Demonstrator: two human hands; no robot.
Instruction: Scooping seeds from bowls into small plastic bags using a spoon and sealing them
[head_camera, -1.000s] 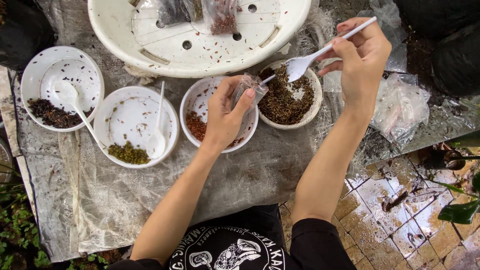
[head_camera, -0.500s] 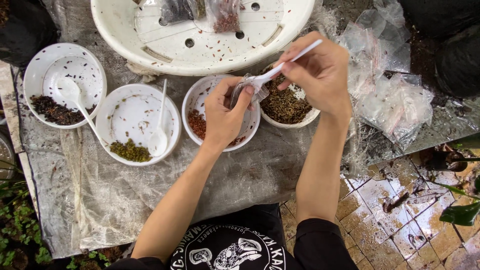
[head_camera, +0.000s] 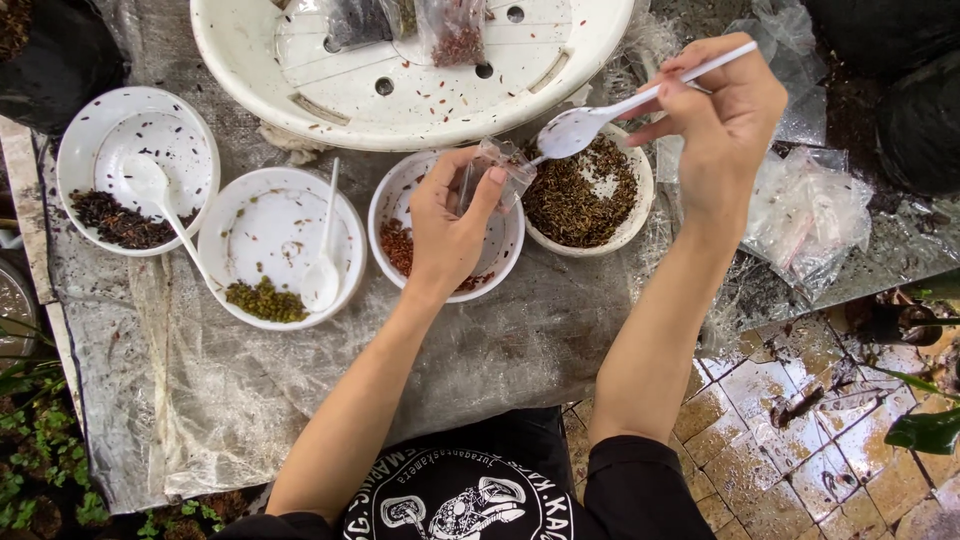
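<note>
**Spoon at the mouth of a small clear bag, over the seed bowls**

Left hand (head_camera: 450, 225) was up over the bowl of reddish seeds (head_camera: 400, 245), fingers pinched around a small clear plastic bag (head_camera: 495, 170), thumb on one side and fingertips on the other. The bag was off the table, above the gap between the reddish-seed bowl and the bowl of brown seeds (head_camera: 585, 195).

Right hand (head_camera: 725, 105) gripped the handle of a white plastic spoon (head_camera: 575, 130) between thumb and curled fingers. The handle slanted up to the right; the spoon's bowl sat just beside the bag's upper edge, above the brown seeds. Whether the spoon carried anything, I could not tell.

Surroundings: four white bowls in a row on a sheet of wrinkled clear plastic (head_camera: 300, 380). Far-left bowl (head_camera: 100, 130) held dark seeds and a white spoon. Next bowl (head_camera: 265, 215) held a small heap of greenish seeds and another white spoon. Behind the row, a large white perforated basin (head_camera: 400, 90), scattered with stray seeds, held filled packets at its far side. More clear bags (head_camera: 810, 215) lay crumpled to the right of the right forearm. Wet tiled ground (head_camera: 790, 400) showed at lower right.
</note>
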